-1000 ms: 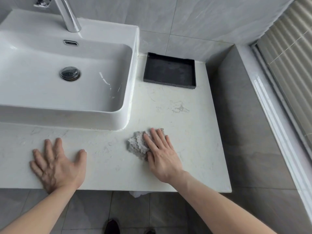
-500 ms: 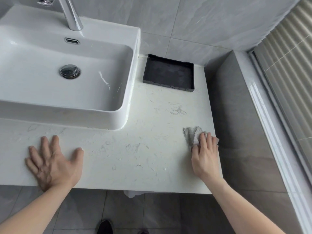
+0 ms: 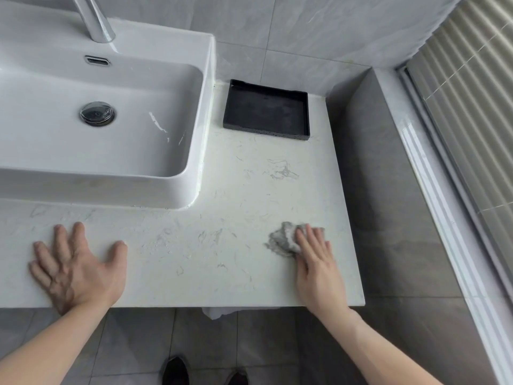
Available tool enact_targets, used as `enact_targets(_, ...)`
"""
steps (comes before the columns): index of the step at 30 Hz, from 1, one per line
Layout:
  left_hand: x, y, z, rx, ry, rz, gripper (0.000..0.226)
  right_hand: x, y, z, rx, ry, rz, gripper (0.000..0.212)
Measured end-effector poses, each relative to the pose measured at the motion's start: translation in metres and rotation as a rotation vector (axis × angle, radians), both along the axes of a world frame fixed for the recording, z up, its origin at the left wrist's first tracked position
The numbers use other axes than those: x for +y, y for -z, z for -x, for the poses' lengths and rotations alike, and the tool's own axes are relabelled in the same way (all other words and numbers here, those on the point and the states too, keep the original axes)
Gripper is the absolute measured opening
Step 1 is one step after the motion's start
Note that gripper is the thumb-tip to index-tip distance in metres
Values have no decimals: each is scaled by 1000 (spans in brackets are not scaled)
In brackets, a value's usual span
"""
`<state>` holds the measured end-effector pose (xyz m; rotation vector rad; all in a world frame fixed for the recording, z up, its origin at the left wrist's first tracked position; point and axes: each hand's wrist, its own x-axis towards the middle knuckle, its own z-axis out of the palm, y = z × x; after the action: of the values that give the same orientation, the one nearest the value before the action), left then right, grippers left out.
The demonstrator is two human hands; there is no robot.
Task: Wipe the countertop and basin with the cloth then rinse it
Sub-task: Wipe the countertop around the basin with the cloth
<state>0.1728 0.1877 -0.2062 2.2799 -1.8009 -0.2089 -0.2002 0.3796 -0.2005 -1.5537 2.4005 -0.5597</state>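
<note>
Our right fingers (image 3: 311,240) lie straight and flat on the grey cloth (image 3: 283,241), pressing it down on the counter (image 3: 211,262) near its right edge; the right hand (image 3: 316,269) pinches nothing that we can see. Our left hand (image 3: 73,269) is spread open, palm flat on the counter at the near left, in front of the basin (image 3: 177,87), seemingly as a brace. We judge we are in the counter-wiping step, with the basin and the rinse yet to do. The next stroke calls for even pressure and a sweep across the unwiped stone, stopping short of the right edge so the cloth does not slip off. A black tray (image 3: 266,109) sits at the far end against the wall, beside the basin; wiping there means working around it or shifting it. The tap (image 3: 95,20) stands behind the basin, out of the way for now.
</note>
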Motion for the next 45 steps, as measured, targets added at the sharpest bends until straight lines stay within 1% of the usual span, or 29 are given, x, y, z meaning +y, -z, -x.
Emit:
enact_targets(2,0,1,0,-5,1,-2,83,14,-1,32,-5,123,13,49)
enact_targets(4,-1,1,-1,-5,3,-6,83,21,-11,55,-58,287,11,46)
enact_targets(6,-1,0,-1,0,3,-5,83,19,-25,63,-164,468,40,44)
enact_targets(8,-1,-1,-1,-5,5,-4,83,14,-39,53,-219,535,120,43)
enact_targets(10,-1,0,-1,-15,10,-3,83,5,-46,29,-211,453,221,44)
enact_targets(12,-1,0,-1,-19,14,-6,82,-4,-37,-6,-195,271,224,48)
enact_targets(14,-1,1,0,-14,11,-5,82,-9,-24,-45,-207,69,75,56)
enact_targets(16,-1,1,0,-5,4,5,81,-12,-15,-80,-132,-123,-85,60)
enact_targets(18,-1,1,-1,-3,1,7,81,-11,-13,-100,-52,-214,-155,61)
enact_targets(20,-1,2,-2,-3,-1,5,81,-7,-17,-98,-32,-233,-148,62)
enact_targets(22,-1,2,-1,3,2,0,81,2,-18,-80,20,-232,-140,64)
enact_targets(25,-1,1,-1,9,1,3,81,22,-14,-38,57,-122,-156,63)
enact_targets(28,-1,1,-1,6,1,10,81,41,-11,12,10,42,-147,60)
enact_targets(31,-1,-1,0,4,3,9,81,50,-11,45,-21,172,-66,50)
enact_targets(33,-1,-1,0,0,2,3,81,43,-18,46,-114,282,-30,49)
enact_targets(35,-1,-1,1,-5,9,-3,82,26,-23,31,-186,337,4,49)
enact_targets(37,-1,-1,1,-4,8,3,81,5,-24,2,-226,275,46,51)
enact_targets(39,-1,0,1,-8,6,13,81,-16,-22,-38,-230,104,13,55)
enact_targets(42,-1,1,0,-11,4,18,81,-35,-18,-101,-105,-175,-113,62)
enact_targets(45,0,1,0,-10,3,16,81,-41,-17,-127,0,-262,-162,64)
